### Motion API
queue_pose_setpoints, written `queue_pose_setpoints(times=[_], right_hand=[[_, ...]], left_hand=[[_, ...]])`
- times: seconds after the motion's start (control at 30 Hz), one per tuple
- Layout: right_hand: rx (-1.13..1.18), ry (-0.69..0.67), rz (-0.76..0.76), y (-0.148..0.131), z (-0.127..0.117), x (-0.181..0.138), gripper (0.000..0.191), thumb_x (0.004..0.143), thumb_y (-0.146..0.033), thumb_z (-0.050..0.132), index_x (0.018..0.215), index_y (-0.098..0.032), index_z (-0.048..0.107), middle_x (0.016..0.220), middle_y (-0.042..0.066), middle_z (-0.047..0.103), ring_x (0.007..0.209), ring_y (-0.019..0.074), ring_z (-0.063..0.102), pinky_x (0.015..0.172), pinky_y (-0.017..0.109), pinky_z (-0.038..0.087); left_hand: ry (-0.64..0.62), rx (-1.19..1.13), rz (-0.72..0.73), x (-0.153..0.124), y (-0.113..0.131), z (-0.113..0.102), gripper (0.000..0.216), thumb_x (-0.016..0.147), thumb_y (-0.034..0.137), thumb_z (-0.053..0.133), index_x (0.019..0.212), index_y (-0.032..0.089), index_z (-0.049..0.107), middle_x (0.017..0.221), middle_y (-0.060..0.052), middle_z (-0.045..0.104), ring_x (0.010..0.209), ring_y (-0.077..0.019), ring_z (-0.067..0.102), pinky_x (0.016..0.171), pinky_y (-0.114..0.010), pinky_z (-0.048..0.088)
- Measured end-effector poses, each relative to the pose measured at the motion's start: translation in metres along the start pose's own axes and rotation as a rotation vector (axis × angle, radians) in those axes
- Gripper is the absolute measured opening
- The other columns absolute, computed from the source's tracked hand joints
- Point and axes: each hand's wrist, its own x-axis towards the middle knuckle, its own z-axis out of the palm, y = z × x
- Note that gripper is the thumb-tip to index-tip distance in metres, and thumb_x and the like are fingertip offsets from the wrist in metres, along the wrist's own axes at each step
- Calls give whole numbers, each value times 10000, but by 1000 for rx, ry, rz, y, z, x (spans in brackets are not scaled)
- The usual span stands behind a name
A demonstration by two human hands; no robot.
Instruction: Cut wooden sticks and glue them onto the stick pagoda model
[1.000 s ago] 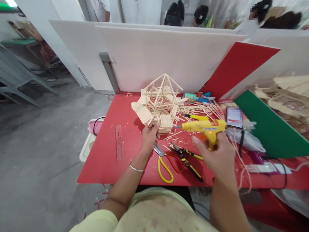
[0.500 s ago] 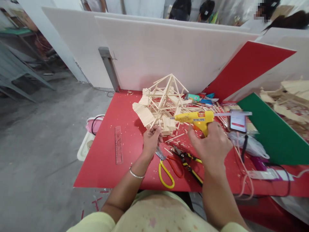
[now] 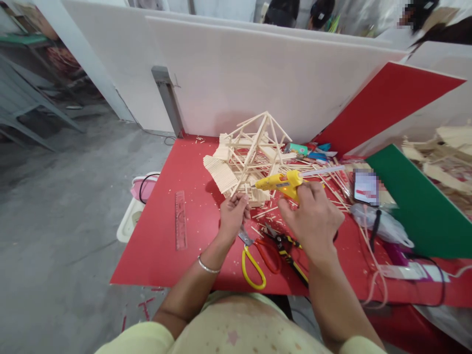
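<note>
A model built of thin wooden sticks (image 3: 248,155) stands at the back of a red table (image 3: 165,246). My left hand (image 3: 233,214) is closed, pinching a stick at the model's front lower edge. My right hand (image 3: 311,221) grips a yellow glue gun (image 3: 278,182) whose nozzle points left at the model's base, close to my left fingers. A clear glue stick pokes out of the gun's rear.
Yellow and red scissors (image 3: 254,255) and yellow-black pliers (image 3: 289,248) lie under my hands. A red ruler (image 3: 180,220) lies to the left. Loose sticks, a phone (image 3: 366,187), a plastic bag and cables crowd the right. White panels (image 3: 236,83) wall the back; a green board (image 3: 420,201) leans at right.
My right hand has carried the glue gun leftward and forward, bringing its nozzle up to the model's base. My left hand has kept its hold on the stick.
</note>
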Motion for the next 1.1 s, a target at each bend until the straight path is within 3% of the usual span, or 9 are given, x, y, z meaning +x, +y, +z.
queue_pose_setpoints(times=[0.27, 1.1], right_hand=[[22, -29, -63, -2, 3, 1, 349, 903, -366, 548, 1197, -193, 621, 1085, 61, 648, 715, 136, 537, 579, 295, 246], [13, 66, -136, 0, 5, 2, 314, 899, -311, 564, 1177, -186, 639, 1020, 43, 669, 715, 126, 536, 575, 292, 271]], left_hand=[[-17, 2, 6, 0, 0, 2, 360, 759, 491, 754, 807, 171, 598, 593, 31, 612, 384, -60, 491, 363, -180, 334], [-27, 0, 13, 3, -3, 5, 364, 767, 501, 741, 842, 171, 607, 575, 37, 613, 377, -64, 499, 370, -175, 361]])
